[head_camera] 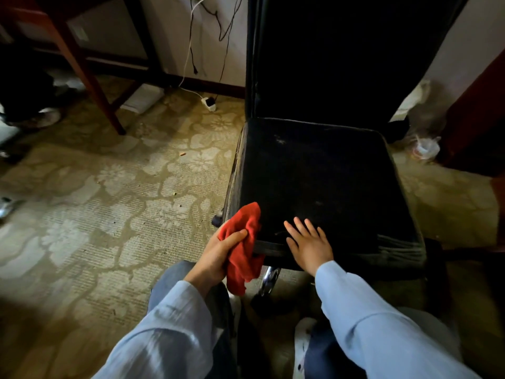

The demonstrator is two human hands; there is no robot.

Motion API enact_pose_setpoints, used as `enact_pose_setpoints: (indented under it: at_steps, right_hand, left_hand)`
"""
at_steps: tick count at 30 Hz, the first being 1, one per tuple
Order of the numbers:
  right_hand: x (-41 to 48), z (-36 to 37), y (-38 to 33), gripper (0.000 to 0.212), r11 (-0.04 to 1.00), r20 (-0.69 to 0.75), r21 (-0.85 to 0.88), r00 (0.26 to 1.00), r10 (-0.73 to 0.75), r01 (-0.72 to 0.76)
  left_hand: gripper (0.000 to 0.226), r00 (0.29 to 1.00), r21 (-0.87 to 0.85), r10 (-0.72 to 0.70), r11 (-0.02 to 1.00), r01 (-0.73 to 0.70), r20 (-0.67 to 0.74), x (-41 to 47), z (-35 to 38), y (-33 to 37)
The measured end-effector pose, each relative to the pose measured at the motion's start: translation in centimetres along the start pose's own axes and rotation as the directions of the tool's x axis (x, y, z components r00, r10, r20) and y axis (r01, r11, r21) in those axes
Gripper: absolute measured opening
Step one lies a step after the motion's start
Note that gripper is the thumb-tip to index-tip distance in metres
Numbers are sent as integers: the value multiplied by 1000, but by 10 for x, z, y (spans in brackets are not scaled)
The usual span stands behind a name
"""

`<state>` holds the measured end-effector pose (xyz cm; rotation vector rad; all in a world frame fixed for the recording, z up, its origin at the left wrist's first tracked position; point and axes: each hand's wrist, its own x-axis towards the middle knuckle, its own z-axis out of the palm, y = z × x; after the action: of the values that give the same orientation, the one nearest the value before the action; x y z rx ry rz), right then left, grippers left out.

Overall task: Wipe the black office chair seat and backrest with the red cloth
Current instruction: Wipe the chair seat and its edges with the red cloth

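The black office chair stands in front of me, its seat [322, 181] flat and dusty with pale specks, its backrest [352, 56] rising dark behind it. My left hand [216, 258] is closed around a bunched red cloth [244, 250] at the seat's front left corner, the cloth hanging down past the seat edge. My right hand [308, 244] lies flat, fingers spread, on the seat's front edge, holding nothing. Both arms wear light blue sleeves.
Patterned beige carpet [114, 203] covers the floor to the left. A red-brown wooden table leg [90, 77] stands at the back left. Cables and a white charger [209, 103] lie by the wall. Plastic bags [425, 146] sit right of the chair. The chair's chrome base [269, 280] shows below.
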<state>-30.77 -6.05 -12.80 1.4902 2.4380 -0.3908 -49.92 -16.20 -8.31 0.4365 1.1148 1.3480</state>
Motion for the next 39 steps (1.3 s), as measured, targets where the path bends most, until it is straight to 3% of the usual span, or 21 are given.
enact_pose_setpoints:
  at_steps: [11, 19, 24, 30, 34, 39]
  right_hand:
    - [-30, -14, 38, 45, 979, 15, 131, 988, 155, -156]
    - [-26, -28, 45, 44, 988, -26, 39, 988, 151, -150]
    - [-12, -31, 41, 47, 990, -6, 132, 998, 57, -56]
    - [24, -39, 32, 48, 986, -65, 137, 994, -86, 94]
    - [58, -44, 30, 50, 987, -107, 65, 985, -137, 144]
    - [83, -33, 39, 52, 985, -103, -5, 979, -174, 174]
  left_hand:
    - [44, 987, 288, 132, 952, -100, -93, -12, 11, -15]
    - [54, 954, 169, 40, 986, 11, -296, -6, 12, -11]
    - [38, 902, 113, 27, 993, 24, -430, 9, 7, -8]
    - [32, 910, 1, -6, 1000, 7, -416, 38, -4, 0]
    - [18, 868, 162, 136, 985, -65, -477, 81, -18, 4]
    - [34, 754, 442, 372, 889, -121, -541, 141, -35, 35]
